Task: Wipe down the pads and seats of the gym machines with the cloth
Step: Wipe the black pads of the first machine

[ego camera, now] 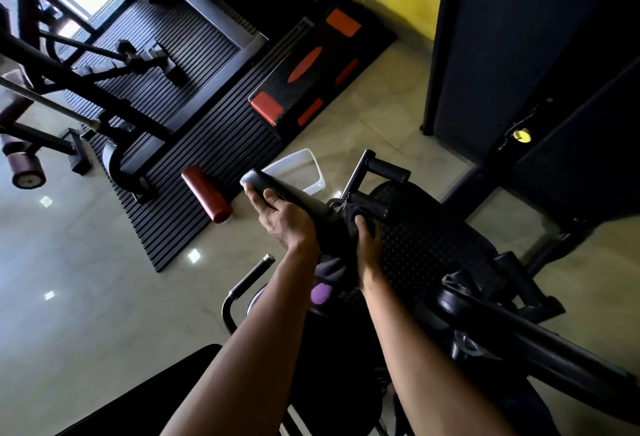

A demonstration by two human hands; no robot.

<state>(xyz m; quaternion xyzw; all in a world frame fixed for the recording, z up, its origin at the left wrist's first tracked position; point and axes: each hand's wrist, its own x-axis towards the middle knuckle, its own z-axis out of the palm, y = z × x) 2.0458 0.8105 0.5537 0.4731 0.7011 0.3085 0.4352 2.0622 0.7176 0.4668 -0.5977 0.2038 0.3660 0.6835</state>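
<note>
Steady the roller pad [294, 198], just left of the footplate [426, 238], with the left hand [285, 226] gripping it, and draw the cloth [341, 231], clutched in the right hand [367, 239], along its full length.

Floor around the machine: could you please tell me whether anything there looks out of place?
The red cylindrical roller pad lies loose on the black ribbed floor mat, attached to no machine; possibly detached.
</note>
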